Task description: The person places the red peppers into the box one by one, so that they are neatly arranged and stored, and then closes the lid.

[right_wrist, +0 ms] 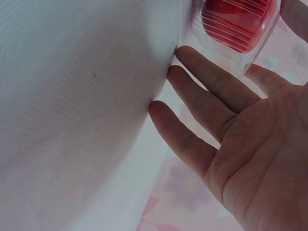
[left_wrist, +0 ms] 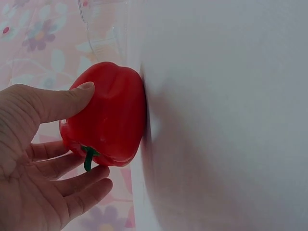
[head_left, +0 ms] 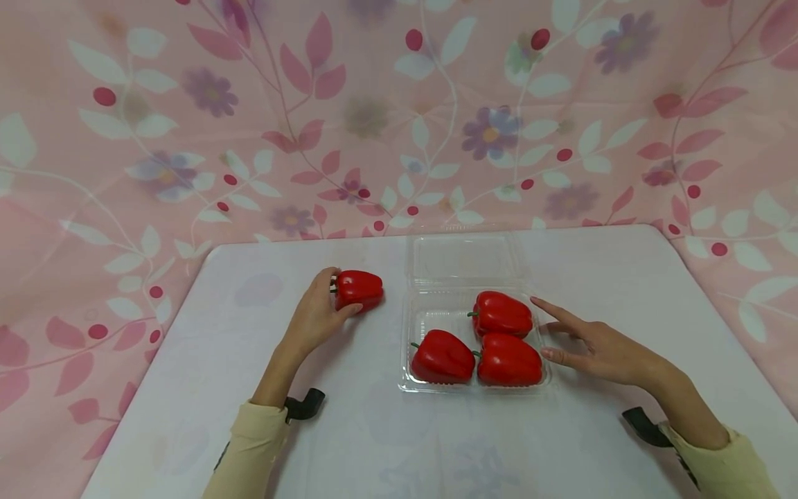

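Observation:
My left hand [head_left: 314,315] is at a red bell pepper [head_left: 359,290] lying on its side on the table, left of the clear plastic box. In the left wrist view, the thumb lies against the bell pepper [left_wrist: 108,113], other fingers reach behind and below it, and its green stem points toward the palm. The open hinged box [head_left: 436,301] contains three more red bell peppers [head_left: 442,357], two at its right side and one at front left. Beside the box's right wall is my right hand [head_left: 601,350], fingers spread; in the right wrist view, several fingertips [right_wrist: 161,110] meet the tabletop.
The box's transparent lid [head_left: 464,258] lies folded back toward the rear edge of the white-covered table [head_left: 361,443]. A pink floral cloth [head_left: 374,125] hangs behind. Dark wrist mounts [head_left: 305,404] stick out near both sleeves.

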The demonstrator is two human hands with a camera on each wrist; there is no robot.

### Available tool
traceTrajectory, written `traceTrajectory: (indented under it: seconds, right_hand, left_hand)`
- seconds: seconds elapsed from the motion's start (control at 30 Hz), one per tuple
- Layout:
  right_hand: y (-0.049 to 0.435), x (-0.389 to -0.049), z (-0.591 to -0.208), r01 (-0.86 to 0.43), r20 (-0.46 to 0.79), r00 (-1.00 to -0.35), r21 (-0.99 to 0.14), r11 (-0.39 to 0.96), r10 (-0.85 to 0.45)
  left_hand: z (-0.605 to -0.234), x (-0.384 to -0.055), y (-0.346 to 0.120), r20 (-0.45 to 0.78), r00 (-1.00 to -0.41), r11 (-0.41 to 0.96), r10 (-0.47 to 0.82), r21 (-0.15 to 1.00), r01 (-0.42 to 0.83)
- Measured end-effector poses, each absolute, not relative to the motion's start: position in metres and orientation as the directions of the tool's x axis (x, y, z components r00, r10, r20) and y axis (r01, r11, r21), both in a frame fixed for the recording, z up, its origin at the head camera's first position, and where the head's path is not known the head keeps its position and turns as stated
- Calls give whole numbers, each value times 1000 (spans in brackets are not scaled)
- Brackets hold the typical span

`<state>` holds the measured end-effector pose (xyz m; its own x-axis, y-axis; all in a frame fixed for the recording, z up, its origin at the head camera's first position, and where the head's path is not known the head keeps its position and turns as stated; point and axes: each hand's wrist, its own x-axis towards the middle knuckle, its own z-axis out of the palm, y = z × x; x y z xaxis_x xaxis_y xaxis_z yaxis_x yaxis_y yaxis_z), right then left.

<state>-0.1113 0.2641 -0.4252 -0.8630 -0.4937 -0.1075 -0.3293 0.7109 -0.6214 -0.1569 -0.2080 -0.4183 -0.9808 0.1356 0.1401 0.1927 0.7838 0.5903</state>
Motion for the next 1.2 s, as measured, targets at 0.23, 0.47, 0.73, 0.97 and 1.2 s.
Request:
traceTrajectory:
  seconds: [0.23, 0.47, 0.73, 0.97, 1.2]
  right_hand:
    - [264, -112, -424, -320, -118, -864, -623, 714, -490]
    - [263, -114, -425, -317, -122, -864, -620, 718, -488]
    - [263, -113, -427, -309, -131, -865, -622, 719, -485]
    - [263, -113, -426, -313, -129, -864, -621, 719, -487]
    - [264, -112, -426, -318, -125, -865, -613, 724, -485]
  left_hand:
    - [-418, -157, -208, 135, -981, 778, 137, 599, 191]
    - [-419, -156, -210, 163, -973, 781, 164, 580, 229]
    - [-420, -156, -210, 196, -966, 794, 166, 555, 249]
    - [-417, -157, -210, 217, -963, 793, 160, 553, 256]
    - [-414, -157, -210, 244, -955, 788, 169, 549, 280]
